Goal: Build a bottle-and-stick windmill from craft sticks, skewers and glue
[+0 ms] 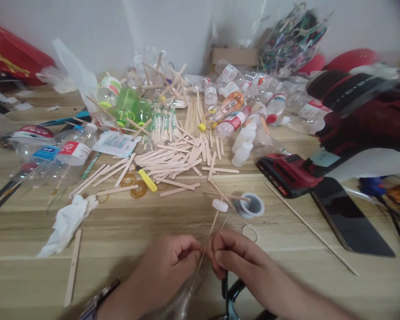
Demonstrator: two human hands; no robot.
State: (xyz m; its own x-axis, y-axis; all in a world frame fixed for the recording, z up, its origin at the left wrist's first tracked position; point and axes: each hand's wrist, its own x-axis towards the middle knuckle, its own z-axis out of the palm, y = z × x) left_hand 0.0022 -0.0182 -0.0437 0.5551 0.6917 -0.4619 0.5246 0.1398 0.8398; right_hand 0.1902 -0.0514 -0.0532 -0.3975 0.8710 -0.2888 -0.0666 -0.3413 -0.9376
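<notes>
A thin wooden skewer (212, 226) rises between my hands, with a white bottle cap (220, 205) and crossed craft sticks (222, 194) at its far end. My left hand (173, 266) is closed, its thumb and forefinger pinching at the skewer. Close beside it, my right hand (238, 255) is also closed, fingertips pressed together near the skewer; what they grip is too small to make out. A thin line runs up from the right fingers. Below the hands lies a clear plastic bottle (183, 298), partly hidden. Black-handled pliers (231, 295) lie under my right hand.
A grey tape roll (253, 205) and a small ring (250, 233) lie ahead. At right are a red cordless drill (293, 175), a phone (353, 222) and a loose skewer (311, 229). Craft sticks (173, 160), a yellow-handled tool (146, 178), tissue (66, 224) and several plastic bottles (233, 122) spread beyond.
</notes>
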